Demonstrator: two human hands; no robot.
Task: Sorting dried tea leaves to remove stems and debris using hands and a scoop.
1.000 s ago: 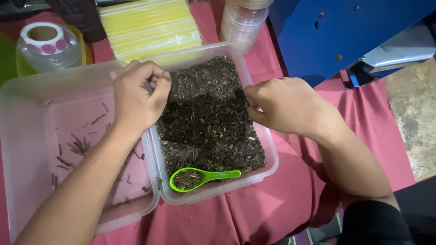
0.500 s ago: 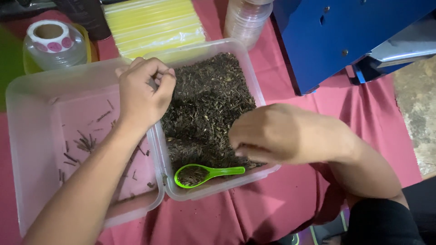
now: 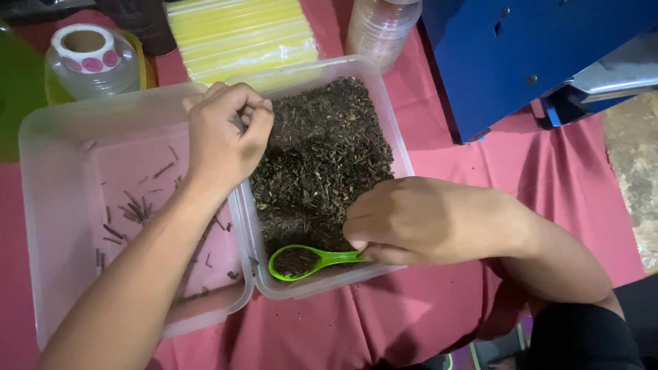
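Observation:
A clear plastic tub holds a heap of dark dried leaves. A green plastic scoop lies at its near end, bowl to the left. My right hand pinches the scoop's handle tip. My left hand hovers over the wall between the two tubs, fingers curled together; I cannot tell whether anything is pinched in them. To the left, a second clear tub holds only some scattered dark stems.
Both tubs rest on a red cloth. Behind them lie a stack of yellow sheets, a roll of round stickers on a clear jar, and stacked clear cups. A blue machine stands at the right.
My right hand has moved from the tub's right rim down to the near end and taken the scoop's handle. My left hand has stayed over the dividing wall.

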